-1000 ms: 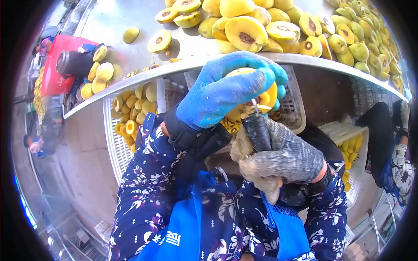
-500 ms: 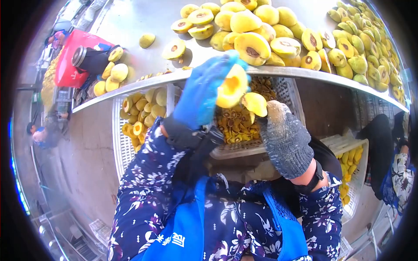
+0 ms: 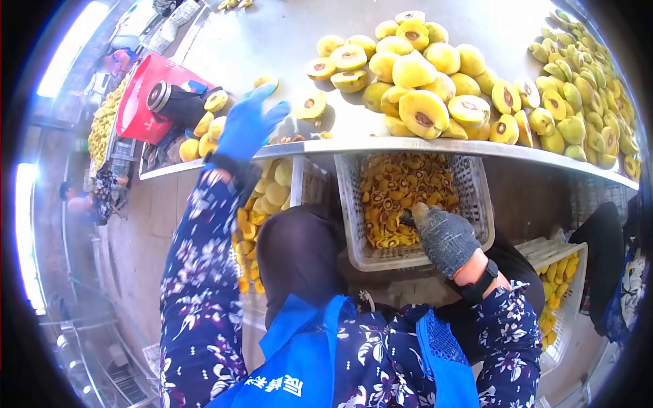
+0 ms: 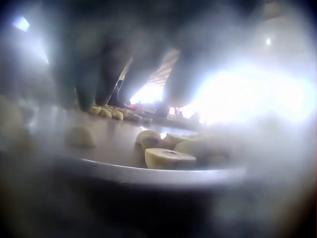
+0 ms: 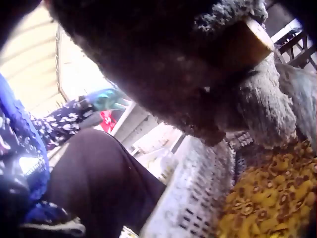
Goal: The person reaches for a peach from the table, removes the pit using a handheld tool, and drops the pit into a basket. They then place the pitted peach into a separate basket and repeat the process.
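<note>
In a blue glove, my left hand [image 3: 250, 126] reaches over the metal table with its fingers spread and nothing held. Just beyond its fingertips lies one yellow peach half [image 3: 265, 81]; another peach half [image 3: 309, 105], cut face showing, lies to their right. My right hand [image 3: 445, 238], in a grey knitted glove, curls round a dark-handled tool [image 3: 407, 219]; only a short dark part shows in the head view, the rest hidden by the glove. Below that hand stands a white crate [image 3: 347, 204] filled with cut-out stones and scraps [image 5: 267, 198].
A large heap of peach halves [image 3: 415, 75] sits on the metal table [image 3: 286, 41], with more along its right side. A red bag [image 3: 139, 109] and a dark flask [image 3: 160, 96] stand at left. Crates of yellow fruit [image 3: 272, 190] flank my knees. Another person's leg [image 3: 598, 238] is at right.
The left hand has let go of the hollowed peach half and moved left over the table. The right hand has drawn back from the fruit, down over the crate of scraps. The view has turned left.
</note>
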`<state>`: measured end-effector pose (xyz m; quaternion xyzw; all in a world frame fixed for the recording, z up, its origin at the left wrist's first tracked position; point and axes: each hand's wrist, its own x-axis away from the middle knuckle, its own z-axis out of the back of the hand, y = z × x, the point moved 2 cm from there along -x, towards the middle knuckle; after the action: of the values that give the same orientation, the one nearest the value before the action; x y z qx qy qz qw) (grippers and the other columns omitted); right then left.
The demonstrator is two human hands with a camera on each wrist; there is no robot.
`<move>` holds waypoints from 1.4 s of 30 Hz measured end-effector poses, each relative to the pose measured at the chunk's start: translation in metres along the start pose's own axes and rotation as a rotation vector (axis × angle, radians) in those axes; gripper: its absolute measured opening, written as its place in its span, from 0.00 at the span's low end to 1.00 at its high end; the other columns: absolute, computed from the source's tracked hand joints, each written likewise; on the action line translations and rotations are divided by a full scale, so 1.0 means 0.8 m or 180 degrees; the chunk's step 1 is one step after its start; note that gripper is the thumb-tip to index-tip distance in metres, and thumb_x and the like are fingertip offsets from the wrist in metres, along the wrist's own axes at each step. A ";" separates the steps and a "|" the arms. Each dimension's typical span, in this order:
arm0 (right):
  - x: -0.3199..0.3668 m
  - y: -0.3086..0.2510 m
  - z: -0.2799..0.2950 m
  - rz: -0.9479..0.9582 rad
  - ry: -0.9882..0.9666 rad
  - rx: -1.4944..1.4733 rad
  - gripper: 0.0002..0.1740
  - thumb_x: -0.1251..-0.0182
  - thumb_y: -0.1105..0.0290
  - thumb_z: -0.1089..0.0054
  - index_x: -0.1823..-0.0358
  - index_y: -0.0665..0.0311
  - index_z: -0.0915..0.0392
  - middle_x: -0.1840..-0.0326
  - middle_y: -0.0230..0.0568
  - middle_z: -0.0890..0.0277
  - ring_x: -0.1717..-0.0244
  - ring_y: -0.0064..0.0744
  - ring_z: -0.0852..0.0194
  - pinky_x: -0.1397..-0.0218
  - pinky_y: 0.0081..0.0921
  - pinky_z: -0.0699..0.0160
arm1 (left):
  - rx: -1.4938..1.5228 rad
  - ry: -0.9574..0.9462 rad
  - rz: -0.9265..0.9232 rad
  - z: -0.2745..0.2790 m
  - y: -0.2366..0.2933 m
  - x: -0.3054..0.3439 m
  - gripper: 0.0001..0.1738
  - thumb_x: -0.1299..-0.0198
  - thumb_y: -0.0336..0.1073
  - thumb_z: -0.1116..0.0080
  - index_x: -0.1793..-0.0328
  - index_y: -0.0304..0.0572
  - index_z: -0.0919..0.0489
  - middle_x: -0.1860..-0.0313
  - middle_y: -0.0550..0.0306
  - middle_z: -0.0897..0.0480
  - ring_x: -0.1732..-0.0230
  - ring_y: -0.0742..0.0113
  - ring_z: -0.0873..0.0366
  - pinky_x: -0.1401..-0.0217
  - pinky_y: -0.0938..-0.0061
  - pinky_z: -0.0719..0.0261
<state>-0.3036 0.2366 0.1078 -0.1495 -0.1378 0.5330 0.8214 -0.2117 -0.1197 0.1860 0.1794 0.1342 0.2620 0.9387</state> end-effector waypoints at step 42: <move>-0.047 -0.041 0.058 -0.0502 0.1022 -0.2003 0.14 0.35 0.63 0.45 0.54 0.65 0.31 0.68 0.56 0.23 0.65 0.58 0.22 0.65 0.47 0.25 | 0.5198 -0.0256 0.0410 -0.105 0.212 0.069 0.27 0.30 0.51 0.57 0.44 0.29 0.26 0.57 0.46 0.19 0.60 0.58 0.20 0.55 0.68 0.20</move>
<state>-0.3088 0.1939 0.1606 -0.4658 -0.1754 0.3691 0.7849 -0.2699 0.0677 0.1708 0.8229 0.2384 0.1285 0.4995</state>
